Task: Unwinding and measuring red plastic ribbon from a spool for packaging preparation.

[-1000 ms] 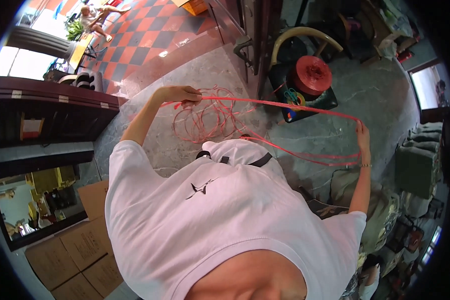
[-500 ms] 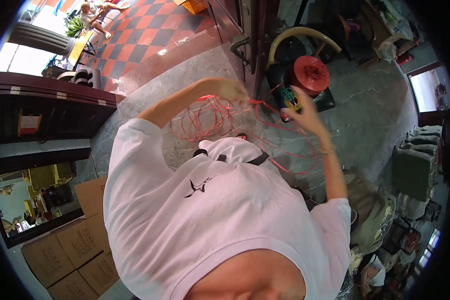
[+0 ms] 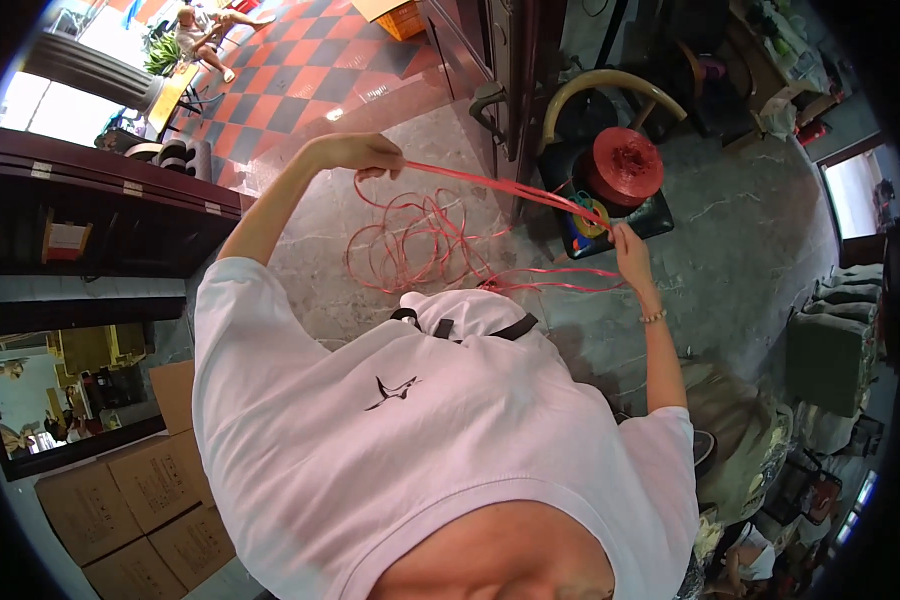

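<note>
The left hand (image 3: 370, 155) is out to the person's left, fingers curled closed around the pink-red cord (image 3: 492, 182), whose strands run straight across to the right hand (image 3: 631, 255). There I see the fingertips pinched together on it, more strands trailing below. Loose loops (image 3: 407, 240) of it show against the grey floor (image 3: 315, 250) between the hands; a red spool (image 3: 625, 165) sits on the black seat (image 3: 656, 213) just beyond the right.

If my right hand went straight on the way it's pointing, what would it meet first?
Your right hand would likely meet the red spool on the black seat, though depth is unclear.
</note>
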A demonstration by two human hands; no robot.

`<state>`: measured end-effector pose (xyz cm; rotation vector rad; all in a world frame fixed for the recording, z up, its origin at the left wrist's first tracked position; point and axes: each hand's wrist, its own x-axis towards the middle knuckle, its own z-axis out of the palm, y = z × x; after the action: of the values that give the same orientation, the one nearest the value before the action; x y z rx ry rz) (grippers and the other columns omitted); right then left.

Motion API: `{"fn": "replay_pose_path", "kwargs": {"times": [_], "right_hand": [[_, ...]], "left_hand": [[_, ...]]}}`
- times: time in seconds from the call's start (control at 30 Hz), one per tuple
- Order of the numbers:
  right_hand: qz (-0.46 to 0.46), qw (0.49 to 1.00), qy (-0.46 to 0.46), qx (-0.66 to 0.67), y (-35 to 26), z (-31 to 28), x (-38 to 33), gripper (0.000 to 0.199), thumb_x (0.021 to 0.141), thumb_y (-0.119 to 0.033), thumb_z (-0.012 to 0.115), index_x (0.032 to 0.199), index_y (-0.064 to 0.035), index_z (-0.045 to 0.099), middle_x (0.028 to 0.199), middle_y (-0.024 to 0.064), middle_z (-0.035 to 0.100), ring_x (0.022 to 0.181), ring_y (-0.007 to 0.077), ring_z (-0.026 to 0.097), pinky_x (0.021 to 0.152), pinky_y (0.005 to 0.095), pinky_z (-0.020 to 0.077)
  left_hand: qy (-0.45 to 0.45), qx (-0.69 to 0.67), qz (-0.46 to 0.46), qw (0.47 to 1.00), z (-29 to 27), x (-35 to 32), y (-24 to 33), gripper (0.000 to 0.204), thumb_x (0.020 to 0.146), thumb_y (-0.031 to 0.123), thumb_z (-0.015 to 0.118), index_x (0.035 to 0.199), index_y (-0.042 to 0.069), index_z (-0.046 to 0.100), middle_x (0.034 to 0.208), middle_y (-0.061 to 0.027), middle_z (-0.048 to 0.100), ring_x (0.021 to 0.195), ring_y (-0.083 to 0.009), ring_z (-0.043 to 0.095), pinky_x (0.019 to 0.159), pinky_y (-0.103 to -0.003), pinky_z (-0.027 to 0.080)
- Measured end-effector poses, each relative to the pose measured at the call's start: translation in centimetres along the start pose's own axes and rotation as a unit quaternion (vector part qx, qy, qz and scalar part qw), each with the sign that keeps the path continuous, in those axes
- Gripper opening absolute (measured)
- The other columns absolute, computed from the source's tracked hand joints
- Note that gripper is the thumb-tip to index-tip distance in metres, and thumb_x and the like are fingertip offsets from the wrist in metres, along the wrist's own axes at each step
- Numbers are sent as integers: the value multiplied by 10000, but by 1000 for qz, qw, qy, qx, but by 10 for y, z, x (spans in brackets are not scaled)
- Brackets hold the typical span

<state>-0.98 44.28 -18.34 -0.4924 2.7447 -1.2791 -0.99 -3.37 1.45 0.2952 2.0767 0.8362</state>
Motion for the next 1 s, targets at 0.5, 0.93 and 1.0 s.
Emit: {"fn": "replay_pose_path", "kwargs": {"times": [0.5,0.93,1.0], "right_hand": [[119,937,26,328,-9,126,33,305,938,-292,356,863,-64,545,798,13,617,714,90,569,586,222,450],[-116,821,-235,507,-206,147,57,301,953,-319,339,871,-81,504,886,27,595,771,73,513,697,254,423],[-20,723,-382,575,-198,134,42,286,955,-302,338,848,-88,494,735,-13,519,645,65,494,631,207,422]], "left_hand": [[223,-418,269,838,-9,-35,160,239,886,283,508,786,66,509,627,16,463,567,-79,420,558,-230,389],[257,-470,514,670,-76,-93,226,169,901,200,481,976,55,523,661,12,496,542,-76,399,490,-198,373],[301,-465,531,641,-92,-107,208,155,900,187,485,984,60,510,647,16,477,547,-73,395,496,-197,370]]}}
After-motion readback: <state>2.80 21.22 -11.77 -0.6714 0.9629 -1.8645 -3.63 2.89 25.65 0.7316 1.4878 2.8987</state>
